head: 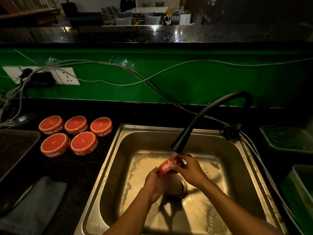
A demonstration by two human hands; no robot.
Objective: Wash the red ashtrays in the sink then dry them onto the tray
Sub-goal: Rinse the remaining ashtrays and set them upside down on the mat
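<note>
Both forearms come in from the bottom of the frame and meet over the middle of the steel sink [118, 146]. Between them is one red ashtray [168, 166], held on its edge just under the black faucet head [177, 146], where the water falls on it. The left hand [153, 182] grips the lower left part of the ashtray with curled fingers, and the right hand [189, 168] closes around its upper right side, thumb and fingers on the rim.

Five other red ashtrays [67, 135] sit on the dark counter at the left of the sink, in two rows, close to each other. A dark tray [18, 146] lies at the left edge of the frame, and a grey cloth [40, 199] lies below it, at the lower left.

My judgement is that the washing is at an early step. The ashtray is wet, so it may slip from the fingers and hit the steel bottom or the drain [179, 187] below it. Water can also splash over the sink edge toward the white socket [67, 76] and the loose cables [135, 77] on the green wall in the upper left, which is a risk.
</note>
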